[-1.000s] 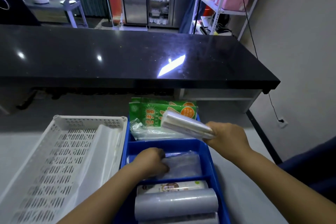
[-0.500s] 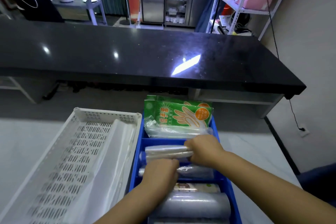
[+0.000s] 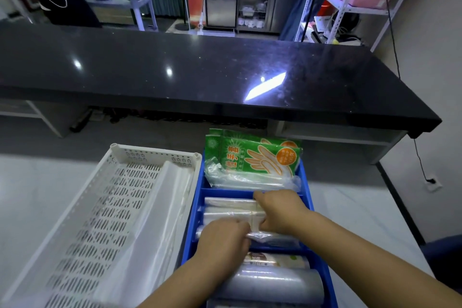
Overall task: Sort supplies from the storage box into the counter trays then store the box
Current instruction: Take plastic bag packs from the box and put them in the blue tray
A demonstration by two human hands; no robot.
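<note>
Both hands are down in the blue tray's (image 3: pixel 195 210) middle compartment: right hand (image 3: pixel 280 210) curled over a clear bag roll (image 3: pixel 228 204), left hand (image 3: pixel 225 240) gripping the bundle (image 3: pixel 270 236) beside it. Best laid flat, side by side, ends squared to the walls.

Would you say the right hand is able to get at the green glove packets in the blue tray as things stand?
Probably yes: the green glove packets lie uncovered just beyond the right hand, nothing between, though it must first release the clear bag bundle it grips.
</note>
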